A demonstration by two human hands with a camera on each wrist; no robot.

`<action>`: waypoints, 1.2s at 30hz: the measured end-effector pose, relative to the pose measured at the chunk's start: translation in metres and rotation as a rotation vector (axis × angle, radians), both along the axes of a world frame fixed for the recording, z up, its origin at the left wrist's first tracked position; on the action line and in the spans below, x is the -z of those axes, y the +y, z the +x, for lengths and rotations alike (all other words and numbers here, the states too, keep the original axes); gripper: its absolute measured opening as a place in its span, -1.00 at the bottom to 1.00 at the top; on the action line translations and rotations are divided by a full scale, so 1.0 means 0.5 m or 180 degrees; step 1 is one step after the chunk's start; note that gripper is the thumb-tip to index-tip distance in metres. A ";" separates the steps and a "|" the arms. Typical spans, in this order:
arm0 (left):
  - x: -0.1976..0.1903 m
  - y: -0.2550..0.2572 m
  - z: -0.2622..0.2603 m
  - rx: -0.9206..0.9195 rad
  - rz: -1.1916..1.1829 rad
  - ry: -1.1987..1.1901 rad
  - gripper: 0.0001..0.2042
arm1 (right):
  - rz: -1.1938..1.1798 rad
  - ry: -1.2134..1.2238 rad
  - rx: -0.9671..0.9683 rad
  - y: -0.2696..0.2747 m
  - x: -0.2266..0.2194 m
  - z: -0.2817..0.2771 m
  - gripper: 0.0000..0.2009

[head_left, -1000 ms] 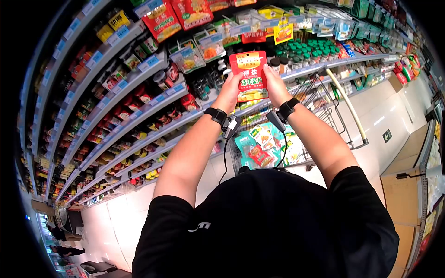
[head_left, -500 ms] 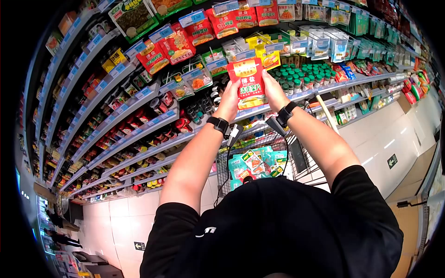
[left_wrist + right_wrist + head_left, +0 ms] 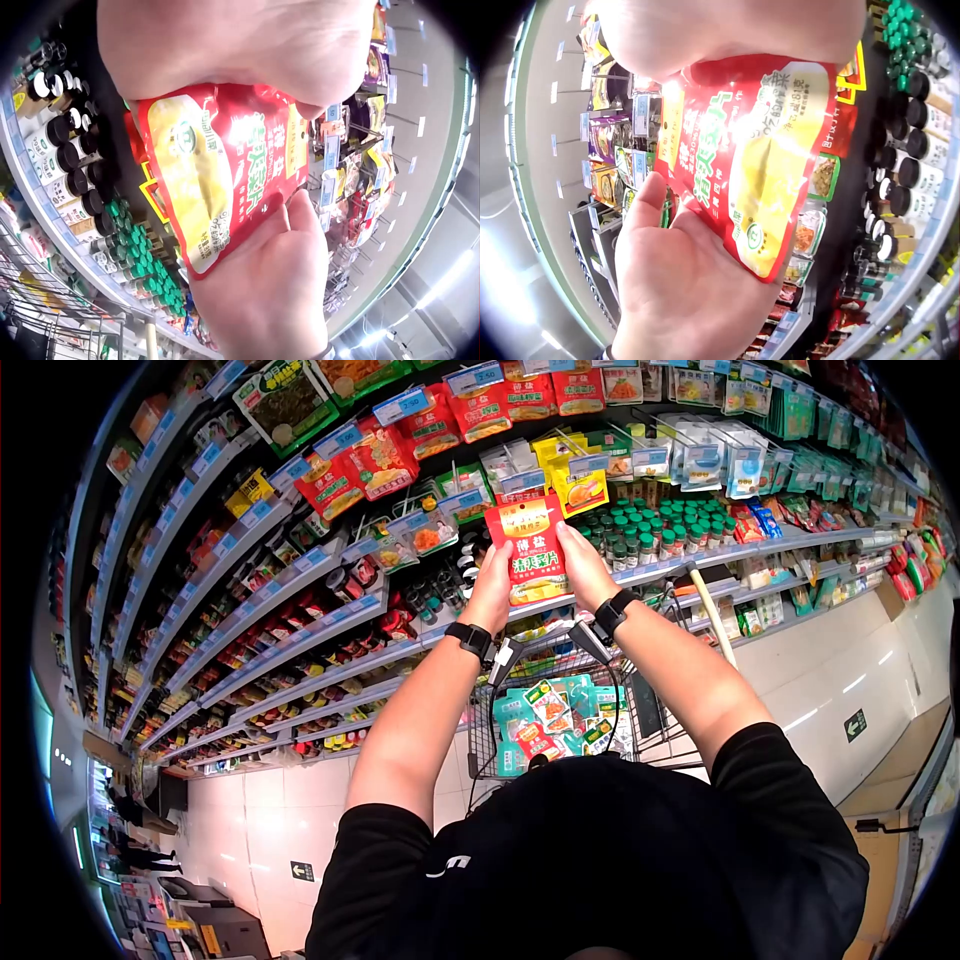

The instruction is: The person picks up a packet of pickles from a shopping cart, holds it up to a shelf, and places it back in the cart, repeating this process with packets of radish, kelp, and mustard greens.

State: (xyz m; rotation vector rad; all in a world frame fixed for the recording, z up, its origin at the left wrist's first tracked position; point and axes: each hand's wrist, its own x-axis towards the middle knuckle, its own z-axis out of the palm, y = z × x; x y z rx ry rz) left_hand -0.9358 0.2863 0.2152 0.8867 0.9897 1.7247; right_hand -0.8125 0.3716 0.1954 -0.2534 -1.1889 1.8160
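A red foil food packet (image 3: 535,550) with yellow panels and green and white lettering is held up in front of the shelves. My left hand (image 3: 490,588) grips its left edge and my right hand (image 3: 588,567) its right edge, thumbs on the front face. In the left wrist view the packet (image 3: 202,172) sits between both palms, its surface slightly creased. The right wrist view shows the packet (image 3: 757,157) from the other side, the left hand (image 3: 682,277) below it with its thumb on the face. The fingers behind the packet are mostly hidden.
Below my arms stands a wire shopping cart (image 3: 482,735) holding several teal, white and red packets (image 3: 550,705); its pale handle (image 3: 712,618) is at the right. Shelves carry green-capped jars (image 3: 655,525), hanging red packets (image 3: 478,408) and yellow packets (image 3: 580,490). Tiled floor (image 3: 240,810) lies behind.
The view has tilted up since a second ago, bringing more hanging packets into sight. Both hands keep hold of the red packet, which sits slightly lower in the head view than a second ago.
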 end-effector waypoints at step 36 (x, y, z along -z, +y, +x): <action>-0.197 0.182 -0.019 0.0681 0.0351 0.1416 -0.76 | 0.0997 -0.0397 0.1151 0.136 -0.245 0.036 -0.71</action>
